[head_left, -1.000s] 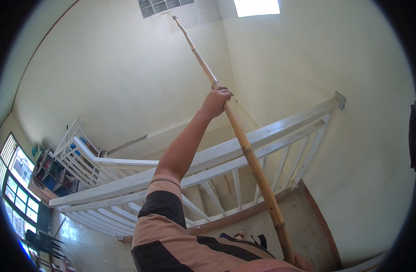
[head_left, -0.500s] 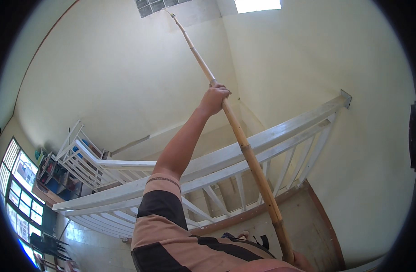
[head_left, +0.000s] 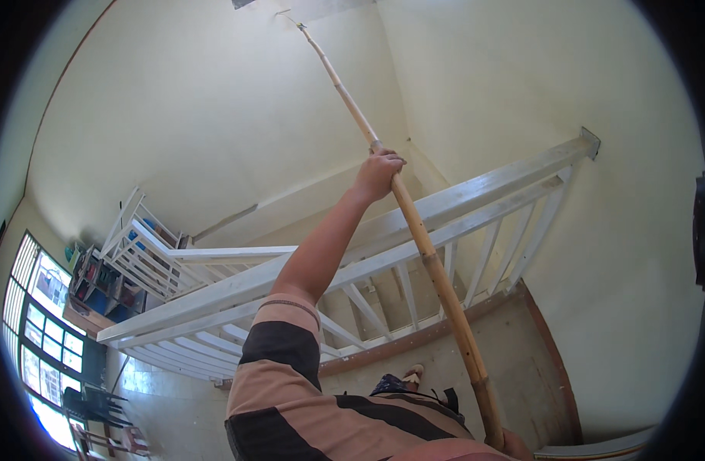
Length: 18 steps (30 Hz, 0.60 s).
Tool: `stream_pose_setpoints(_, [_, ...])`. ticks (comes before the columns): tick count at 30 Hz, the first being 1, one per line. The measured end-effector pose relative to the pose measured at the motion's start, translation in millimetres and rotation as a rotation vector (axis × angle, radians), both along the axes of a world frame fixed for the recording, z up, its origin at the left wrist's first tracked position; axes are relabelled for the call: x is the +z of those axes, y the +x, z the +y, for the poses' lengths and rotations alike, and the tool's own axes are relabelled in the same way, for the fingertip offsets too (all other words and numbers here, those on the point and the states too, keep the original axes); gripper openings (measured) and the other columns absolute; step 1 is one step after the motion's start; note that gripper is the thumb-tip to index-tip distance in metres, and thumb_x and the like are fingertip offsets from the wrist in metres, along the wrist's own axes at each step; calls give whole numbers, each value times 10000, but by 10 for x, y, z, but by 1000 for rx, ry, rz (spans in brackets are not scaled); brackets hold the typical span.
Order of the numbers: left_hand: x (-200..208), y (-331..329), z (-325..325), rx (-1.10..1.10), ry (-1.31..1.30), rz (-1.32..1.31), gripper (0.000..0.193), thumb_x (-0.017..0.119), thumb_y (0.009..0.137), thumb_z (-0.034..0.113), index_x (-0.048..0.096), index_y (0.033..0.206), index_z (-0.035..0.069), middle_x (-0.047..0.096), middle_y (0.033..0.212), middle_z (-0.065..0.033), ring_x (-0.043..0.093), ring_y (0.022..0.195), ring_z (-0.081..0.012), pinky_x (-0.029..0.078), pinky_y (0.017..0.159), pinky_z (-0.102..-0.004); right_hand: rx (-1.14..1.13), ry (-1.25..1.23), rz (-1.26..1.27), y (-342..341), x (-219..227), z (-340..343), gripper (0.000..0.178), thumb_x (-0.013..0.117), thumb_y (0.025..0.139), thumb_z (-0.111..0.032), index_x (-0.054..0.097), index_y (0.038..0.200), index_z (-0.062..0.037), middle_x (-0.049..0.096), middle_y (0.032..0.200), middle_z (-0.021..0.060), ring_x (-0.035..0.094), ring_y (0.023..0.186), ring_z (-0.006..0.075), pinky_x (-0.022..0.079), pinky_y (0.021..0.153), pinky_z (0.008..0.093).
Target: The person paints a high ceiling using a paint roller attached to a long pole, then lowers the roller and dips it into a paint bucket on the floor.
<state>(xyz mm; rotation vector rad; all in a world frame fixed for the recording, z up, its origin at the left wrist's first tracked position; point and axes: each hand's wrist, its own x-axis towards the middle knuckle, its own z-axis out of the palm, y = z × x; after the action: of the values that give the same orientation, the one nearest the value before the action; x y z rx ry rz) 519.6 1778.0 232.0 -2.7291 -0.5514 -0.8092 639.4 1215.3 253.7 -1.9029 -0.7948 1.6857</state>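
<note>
A long bamboo pole (head_left: 445, 290) slants up and away from my body, over the stair railing. High on its shaft, my left hand (head_left: 379, 174) is wrapped around it with the arm stretched out. My right hand (head_left: 515, 446) grips the lower end close to my body, partly cut off by the picture's lower edge. A thin, light fitting (head_left: 284, 12) is fixed to the pole's far tip, near the upper wall. It is too small to name, and I cannot tell whether it touches the wall.
A white railing (head_left: 214, 321) crosses in front of me, with stairs beyond it. Cream walls (head_left: 214, 100) rise around the stairwell. To the lower left are a cluttered shelf (head_left: 107, 288), windows (head_left: 53, 338) and dark stacked chairs (head_left: 95, 407).
My view has tilted downward, so the wall's block opening and the bright window at the top have mostly left the picture. My left hand appears slightly lower and further right; both hands keep hold.
</note>
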Motion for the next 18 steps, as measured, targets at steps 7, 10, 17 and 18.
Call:
stream_pose_setpoints(7, [-111, 50, -302, 53, -69, 80, 169, 652, 677, -20, 665, 824, 60, 683, 1038, -65, 586, 1077, -260, 490, 908, -360, -19, 6, 32, -10, 81, -278, 266, 480, 956, -332, 495, 1012, -72, 451, 795, 32, 430, 739, 175, 387, 643, 309])
stream_pose_setpoints(10, [-165, 49, -412, 59, -66, 103, 214, 649, 680, -15, 682, 879, 57, 682, 1040, -70, 588, 1071, -259, 487, 912, -359, 107, -81, -326, -39, 73, -408, 316, 497, 944, -377, 501, 1008, -68, 470, 808, 45, 440, 753, 185, 387, 650, 315])
stream_pose_setpoints(17, [-223, 45, -555, 67, -57, 125, 237, 650, 678, -15, 684, 904, 48, 681, 1016, -81, 588, 1064, -264, 489, 905, -359, -13, -66, -130, 10, 19, -588, 280, 556, 899, -356, 495, 941, -86, 465, 787, 32, 427, 724, 186, 379, 630, 319])
stream_pose_setpoints(18, [-222, 49, -575, 52, -69, 58, 232, 645, 681, -11, 684, 901, 54, 680, 999, -82, 587, 1068, -263, 480, 917, -369, 3, -73, -152, 16, -14, -603, 255, 566, 888, -336, 489, 922, -95, 464, 782, 22, 421, 717, 176, 375, 627, 313])
